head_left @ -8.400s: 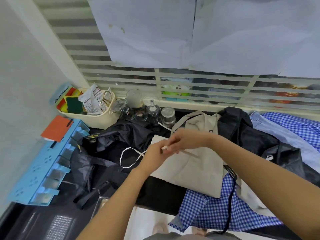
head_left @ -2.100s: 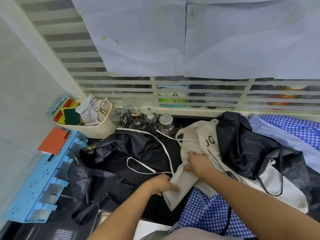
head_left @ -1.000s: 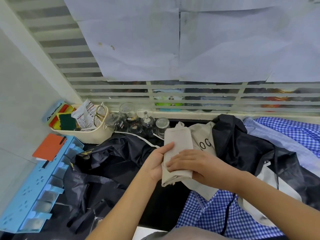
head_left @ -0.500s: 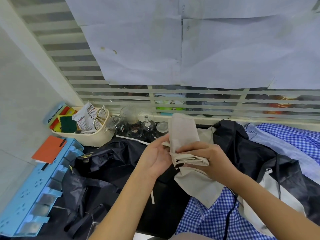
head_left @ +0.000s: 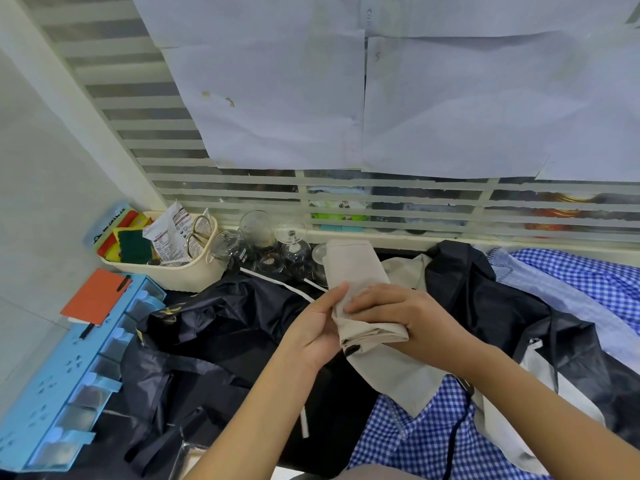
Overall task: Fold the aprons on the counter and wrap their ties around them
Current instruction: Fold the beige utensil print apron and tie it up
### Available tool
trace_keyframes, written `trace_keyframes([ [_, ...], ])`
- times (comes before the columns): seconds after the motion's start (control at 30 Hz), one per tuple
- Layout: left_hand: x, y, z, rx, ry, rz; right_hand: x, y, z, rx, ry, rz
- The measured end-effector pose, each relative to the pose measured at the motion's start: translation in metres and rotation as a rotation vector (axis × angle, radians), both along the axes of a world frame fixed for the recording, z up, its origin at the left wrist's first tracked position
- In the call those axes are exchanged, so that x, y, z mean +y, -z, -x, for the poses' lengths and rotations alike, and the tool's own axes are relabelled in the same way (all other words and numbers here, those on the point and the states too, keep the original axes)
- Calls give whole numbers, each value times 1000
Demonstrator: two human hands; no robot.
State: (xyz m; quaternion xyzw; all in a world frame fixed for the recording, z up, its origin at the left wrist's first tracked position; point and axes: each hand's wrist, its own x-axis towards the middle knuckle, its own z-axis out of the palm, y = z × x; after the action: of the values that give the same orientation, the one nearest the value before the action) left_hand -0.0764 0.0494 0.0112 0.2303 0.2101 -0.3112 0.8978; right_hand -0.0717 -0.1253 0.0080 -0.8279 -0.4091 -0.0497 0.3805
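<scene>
One blue plastic rack (head_left: 52, 393) is seen at the far left of the worktop (head_left: 329, 389), with an orange notebook (head_left: 93, 296) laid on its upper end. Behind it a cream basket (head_left: 173, 271) is set against the window, and clear glasses (head_left: 273, 247) are grouped just beside it. A crumpled black apron (head_left: 214, 327) is spread in front, crossed by a white tie (head_left: 287, 289). At the centre the folded beige apron (head_left: 353, 271) is held over the heap. Its left edge is gripped by the left hand (head_left: 311, 334), thumb against the cloth, while the right hand (head_left: 401, 313) is wrapped over its lower end. To the right, another black apron (head_left: 485, 306) and blue checked cloth (head_left: 415, 441) are heaped.
</scene>
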Motion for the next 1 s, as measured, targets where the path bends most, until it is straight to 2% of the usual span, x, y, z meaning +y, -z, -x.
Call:
trace_keyframes([
  [0.17, -2, -1, -2, -63, -91, -147, 2, -8, 9, 146, 87, -224],
  [0.27, -5, -2, -1, -158, -128, -197, 9, -12, 12, 253, 283, -363],
  [0.33, -7, -1, 0, -178, -153, -191, 14, -13, 9, 337, 394, -359],
  [0.43, -8, 0, 1, -218, -160, -192, 17, -21, 7, 423, 451, -374],
  [0.53, -8, -1, -1, -251, -163, -211, 16, -31, 11, 401, 396, -385],
  [0.63, -9, -3, -6, -255, -171, -237, 15, -33, 11, 316, 361, -252],
  [0.73, -12, -10, -8, -298, -180, -218, 20, -30, 11, 181, 473, -152],
  [0.83, -15, -16, -7, -340, -180, -210, 23, -34, 13, 289, 609, -241],
  [0.93, -14, -12, -5, -334, -153, -176, 20, -37, 12, 469, 627, -351],
  [1.0, -15, -13, -1, -338, -119, -164, 16, -37, 10, 509, 616, -297],
])
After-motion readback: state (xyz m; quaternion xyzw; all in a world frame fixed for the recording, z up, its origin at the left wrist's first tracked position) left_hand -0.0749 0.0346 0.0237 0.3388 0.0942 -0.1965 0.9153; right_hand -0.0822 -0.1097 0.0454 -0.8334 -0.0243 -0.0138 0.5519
